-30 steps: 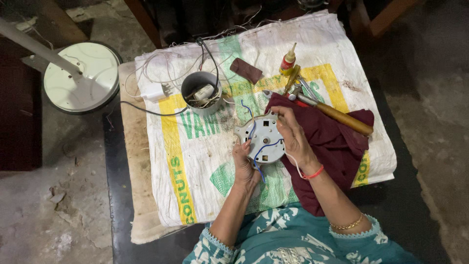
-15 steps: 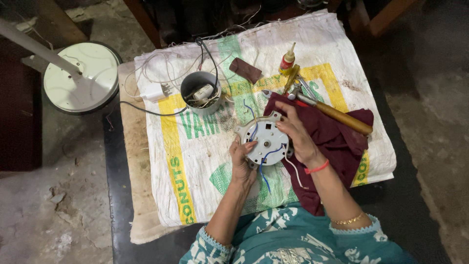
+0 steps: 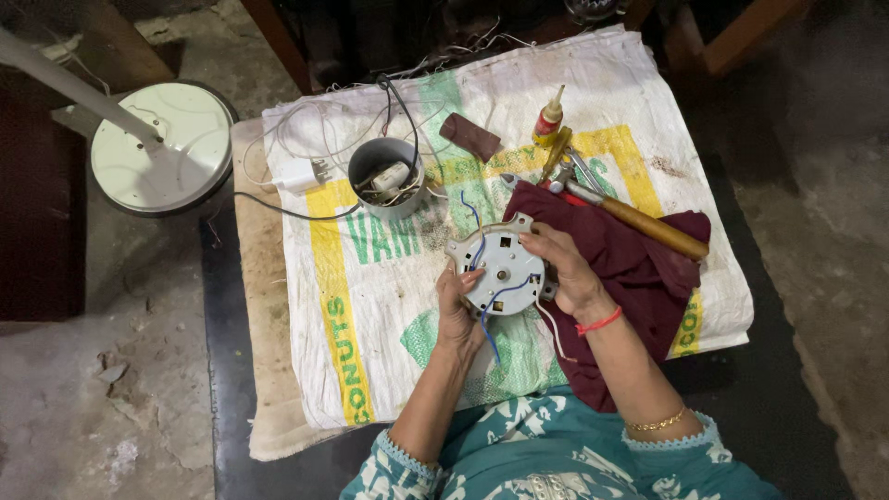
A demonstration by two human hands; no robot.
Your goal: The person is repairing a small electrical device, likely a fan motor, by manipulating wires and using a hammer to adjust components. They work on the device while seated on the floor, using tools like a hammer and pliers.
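Head view, our left hand (image 3: 457,313) and right hand (image 3: 567,273) with fingers clamped on the round grey motor housing (image 3: 501,269), above the woven sack (image 3: 389,278) near its front edge, maroon cloth (image 3: 639,268) just beside.

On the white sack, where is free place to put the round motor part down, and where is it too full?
Free: sack between the metal cup and the left hand. Also the near left corner. Crowded: right side, with maroon cloth, hammer, glue bottle.
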